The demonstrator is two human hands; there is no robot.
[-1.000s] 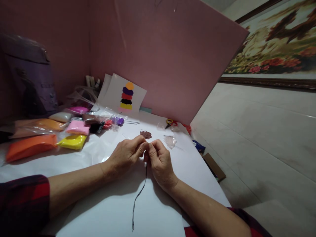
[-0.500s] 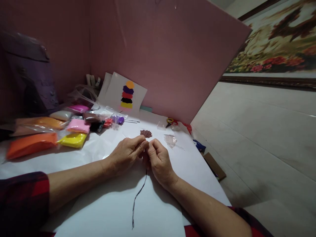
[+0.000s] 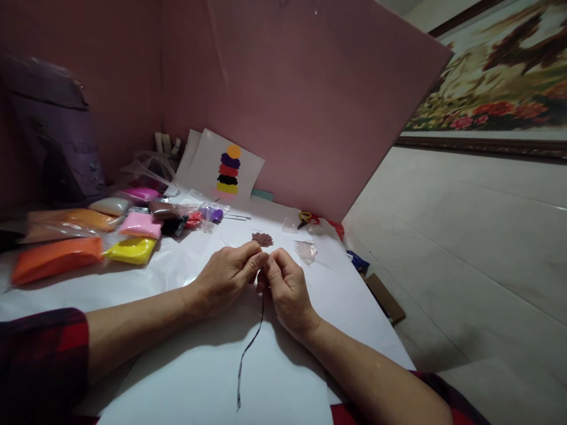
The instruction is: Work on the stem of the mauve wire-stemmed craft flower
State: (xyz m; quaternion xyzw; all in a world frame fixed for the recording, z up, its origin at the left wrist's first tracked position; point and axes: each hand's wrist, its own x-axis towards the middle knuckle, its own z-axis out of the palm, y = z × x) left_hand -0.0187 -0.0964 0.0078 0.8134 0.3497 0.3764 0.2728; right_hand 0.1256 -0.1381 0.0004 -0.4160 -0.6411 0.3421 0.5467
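Note:
Fingertips together, my left hand [image 3: 230, 273] and my right hand [image 3: 290, 290] meet above the white table. A thin dark cord [image 3: 248, 348] hangs from between them and trails toward the front edge. My right hand is closed in a pinch at the cord's upper end. The left thumb and index finger are pressed together too, but what they grip is hidden. Just beyond the fingertips lies a small brown ridged piece [image 3: 263, 239].
Bags of coloured clay, including an orange one [image 3: 57, 261] and a yellow one [image 3: 132, 251], lie at the left. A painted card [image 3: 204, 162] leans at the back. Yellow-handled scissors [image 3: 305, 219] and a clear plastic piece [image 3: 305, 252] are at the right.
The fingertips have shifted very slightly against each other. The cord and the brown piece have stayed in place.

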